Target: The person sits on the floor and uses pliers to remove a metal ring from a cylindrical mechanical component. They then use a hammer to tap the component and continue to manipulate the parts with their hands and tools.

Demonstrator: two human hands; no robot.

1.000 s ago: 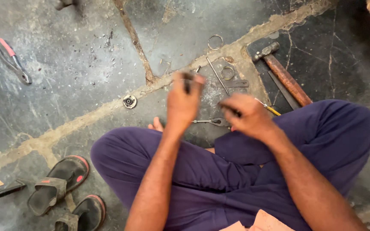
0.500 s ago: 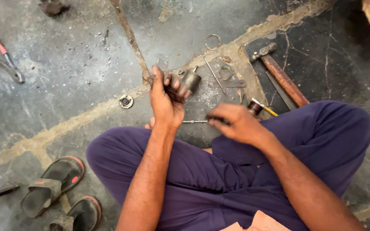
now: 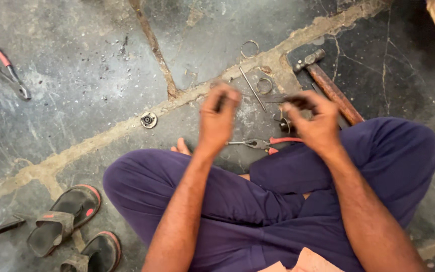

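1. Two hands are raised above the floor in front of a person who sits cross-legged in purple trousers (image 3: 278, 201); the hands are apart from each other, each curled round something small.
2. The left hand (image 3: 217, 121) is closed, fingers folded down over a dark part that shows only as a sliver between them; motion blur hides what kind of part it is.
3. The right hand (image 3: 310, 118) is also closed, pinching a small dark metal piece (image 3: 298, 102) at the fingertips, held up clear of the floor, seemingly so it can be turned or looked at.
4. Just below and between the hands lie red-handled needle-nose pliers (image 3: 263, 144), within easy reach by the knee.
5. Just beyond the right hand a hammer (image 3: 328, 85) with a wooden handle rests on the cracked stone floor (image 3: 76, 100), its head pointing away.
6. Ahead of the hands, loose metal rings (image 3: 250, 49) and a thin rod (image 3: 252, 88) are scattered along the pale mortar seam, laid out like parts kept at hand.
7. Left of the left hand sits a small round bearing (image 3: 148, 120); well to the left lies a second pair of red-handled pliers (image 3: 8, 70).
8. Near the left knee, a pair of sandals (image 3: 71, 226) stands aside.
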